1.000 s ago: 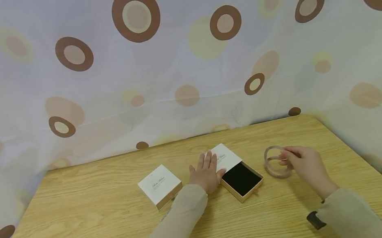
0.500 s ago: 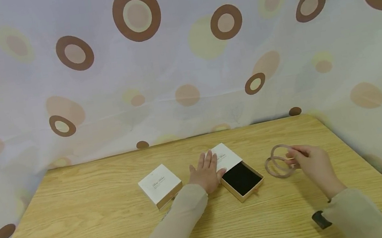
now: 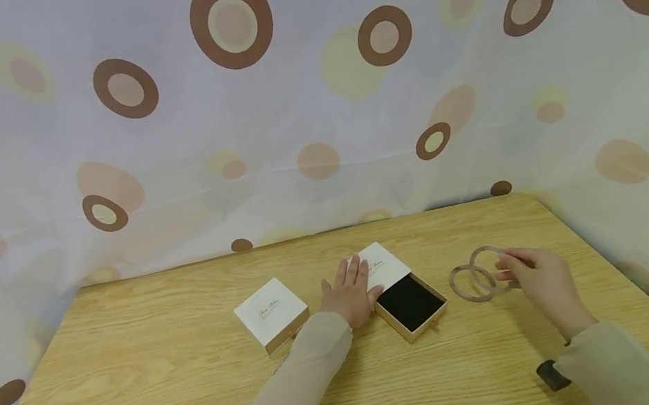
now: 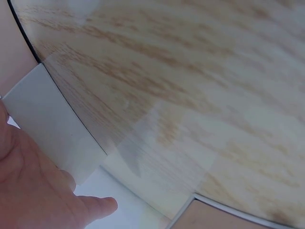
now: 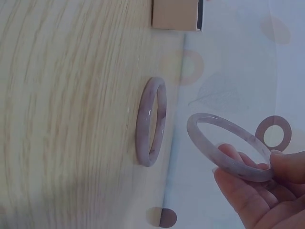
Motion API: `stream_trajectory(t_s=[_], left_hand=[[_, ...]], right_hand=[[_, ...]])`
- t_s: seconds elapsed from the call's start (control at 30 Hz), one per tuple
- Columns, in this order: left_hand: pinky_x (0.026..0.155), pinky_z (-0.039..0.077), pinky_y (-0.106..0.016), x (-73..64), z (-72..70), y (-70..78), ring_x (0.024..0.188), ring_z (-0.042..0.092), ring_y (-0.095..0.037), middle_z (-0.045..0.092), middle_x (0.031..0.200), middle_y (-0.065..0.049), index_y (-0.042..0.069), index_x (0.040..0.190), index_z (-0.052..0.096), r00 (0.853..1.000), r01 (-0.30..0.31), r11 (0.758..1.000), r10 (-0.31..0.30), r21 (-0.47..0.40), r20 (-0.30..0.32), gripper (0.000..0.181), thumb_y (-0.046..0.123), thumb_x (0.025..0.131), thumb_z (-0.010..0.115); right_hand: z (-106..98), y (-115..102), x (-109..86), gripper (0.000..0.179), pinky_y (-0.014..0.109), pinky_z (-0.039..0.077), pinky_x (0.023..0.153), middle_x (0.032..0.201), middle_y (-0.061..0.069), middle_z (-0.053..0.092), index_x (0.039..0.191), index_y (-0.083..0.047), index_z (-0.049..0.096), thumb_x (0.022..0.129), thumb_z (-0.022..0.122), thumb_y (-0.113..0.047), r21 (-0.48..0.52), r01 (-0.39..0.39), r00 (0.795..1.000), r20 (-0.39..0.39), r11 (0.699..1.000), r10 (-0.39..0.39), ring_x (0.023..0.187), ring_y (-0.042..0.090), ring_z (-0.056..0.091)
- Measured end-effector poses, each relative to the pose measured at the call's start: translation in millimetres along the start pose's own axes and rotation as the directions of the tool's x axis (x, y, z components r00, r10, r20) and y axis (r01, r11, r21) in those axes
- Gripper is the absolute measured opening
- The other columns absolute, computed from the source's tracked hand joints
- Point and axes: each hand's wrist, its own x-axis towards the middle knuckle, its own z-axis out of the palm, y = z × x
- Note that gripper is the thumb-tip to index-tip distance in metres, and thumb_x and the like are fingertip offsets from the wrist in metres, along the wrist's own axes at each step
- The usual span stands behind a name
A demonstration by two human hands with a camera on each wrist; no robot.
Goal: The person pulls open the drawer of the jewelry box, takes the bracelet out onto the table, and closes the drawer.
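Observation:
My left hand [image 3: 348, 297] rests flat, fingers spread, on the white sleeve [image 3: 387, 266] of a small gift box. The box's drawer [image 3: 410, 305], lined in black, is slid partly out toward me and holds nothing visible. To its right, my right hand [image 3: 542, 278] pinches a pale mauve bangle [image 5: 206, 147] between thumb and fingers, raised off the table and tilted. A second, similar bangle [image 5: 144, 126] lies on the wood just left of the held one; in the head view the two rings overlap.
A second white-topped box [image 3: 271, 312], closed, sits left of my left hand. The wooden table [image 3: 135, 371] ends at a cloth backdrop [image 3: 165, 149] printed with circles, which also runs along the right side. A dark band [image 3: 553, 375] is at my right wrist.
My right hand has drawn slightly to the right with its bangle, away from the bangle lying on the table. The left hand and both boxes stay put.

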Motion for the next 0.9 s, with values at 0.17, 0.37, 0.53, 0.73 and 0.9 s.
stream_trajectory(t_s=[0.17, 0.37, 0.53, 0.73, 0.9], left_hand=[[0.114, 0.017, -0.056, 0.7, 0.9, -0.1, 0.149, 0.003, -0.02, 0.006, 0.163, -0.002, 0.013, 0.157, 0.014, 1.0, -0.003, 1.0, 0.003, 0.0, -0.001, 0.063, 0.047, 0.105, 0.025], [0.114, 0.017, -0.056, 1.2, 1.2, -0.3, 0.149, 0.002, -0.021, 0.006, 0.163, -0.002, 0.013, 0.157, 0.014, 1.0, -0.004, 1.0, 0.004, 0.0, 0.0, 0.063, 0.047, 0.105, 0.024], [0.114, 0.017, -0.056, 1.9, 2.0, -0.6, 0.149, 0.003, -0.021, 0.006, 0.163, -0.002, 0.013, 0.157, 0.014, 1.0, -0.006, 1.0, 0.006, 0.004, -0.002, 0.063, 0.047, 0.105, 0.024], [0.114, 0.017, -0.056, 2.0, 2.4, -0.8, 0.149, 0.002, -0.02, 0.006, 0.163, -0.002, 0.013, 0.157, 0.014, 1.0, -0.004, 1.0, 0.005, 0.007, -0.002, 0.063, 0.047, 0.105, 0.024], [0.114, 0.017, -0.055, 0.9, 2.2, -0.6, 0.149, 0.002, -0.02, 0.006, 0.163, -0.001, 0.014, 0.157, 0.014, 1.0, -0.003, 1.0, 0.003, 0.006, -0.002, 0.063, 0.047, 0.105, 0.024]], right_hand=[[-5.1, 5.5, -1.0, 0.04, 0.019, 0.055, 0.068, 0.109, 0.033, 0.064, 0.127, 0.023, 0.047, 0.103, 0.047, -0.009, -0.012, -0.015, 1.0, -0.001, 1.0, 0.015, 0.073, -0.002, 0.066], [-10.5, 10.9, -1.6, 0.038, 0.017, 0.054, 0.066, 0.105, 0.032, 0.065, 0.124, 0.023, 0.05, 0.103, 0.046, -0.008, -0.034, 0.0, 0.999, -0.034, 0.999, -0.001, 0.07, -0.003, 0.065], [-14.7, 14.7, -2.9, 0.04, 0.016, 0.054, 0.066, 0.105, 0.033, 0.065, 0.125, 0.024, 0.048, 0.104, 0.046, -0.01, -0.027, -0.017, 0.999, -0.044, 0.999, 0.015, 0.07, -0.003, 0.066], [-18.5, 19.8, -2.7, 0.04, 0.018, 0.055, 0.065, 0.103, 0.032, 0.065, 0.125, 0.025, 0.048, 0.103, 0.046, -0.008, -0.006, -0.033, 0.998, -0.054, 0.999, 0.033, 0.069, -0.003, 0.065], [-20.0, 22.1, -2.6, 0.04, 0.019, 0.055, 0.065, 0.104, 0.033, 0.065, 0.125, 0.025, 0.047, 0.103, 0.046, -0.009, -0.002, -0.044, 0.998, -0.05, 0.999, 0.043, 0.068, -0.003, 0.066]])
